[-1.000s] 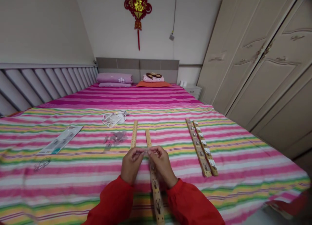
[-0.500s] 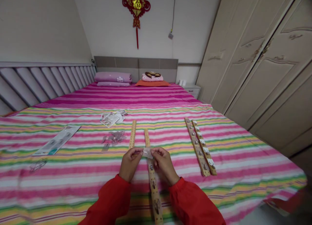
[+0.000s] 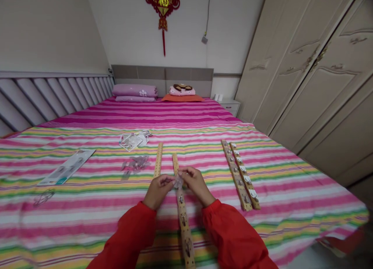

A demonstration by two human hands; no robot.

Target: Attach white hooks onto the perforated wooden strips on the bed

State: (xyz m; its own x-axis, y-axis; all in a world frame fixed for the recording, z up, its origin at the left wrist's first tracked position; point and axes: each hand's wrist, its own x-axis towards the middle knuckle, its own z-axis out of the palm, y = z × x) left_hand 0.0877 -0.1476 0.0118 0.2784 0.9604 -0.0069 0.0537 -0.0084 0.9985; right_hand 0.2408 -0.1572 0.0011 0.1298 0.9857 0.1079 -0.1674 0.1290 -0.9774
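Note:
My left hand point(image 3: 159, 190) pinches the left edge of a small clear plastic piece point(image 3: 178, 182), perhaps an adhesive hook. My right hand point(image 3: 197, 183) has its fingertips closed on the upper right edge of the same piece. They hold it over a narrow wooden strip with holes point(image 3: 182, 210), which runs away from me between my forearms. Several metal hooks on clear backing sit along the near part of that strip. Just beyond my left hand lies a second wooden strip point(image 3: 158, 160) with rows of holes. The fingers partly cover the held piece.
Left of the strips lie a pile of clear pieces point(image 3: 136, 165), some flat packets point(image 3: 134, 140), a long package point(image 3: 68, 168) and a thin wire-like loop point(image 3: 44, 198). Two strips bearing hooks point(image 3: 237, 174) rest to the right. Everything is on a striped bedspread point(image 3: 96, 218).
Both hands have shifted on the plastic piece: it looked flatter and lay level between them before, and now it is tilted, with my right fingertips higher. The strips have stayed put.

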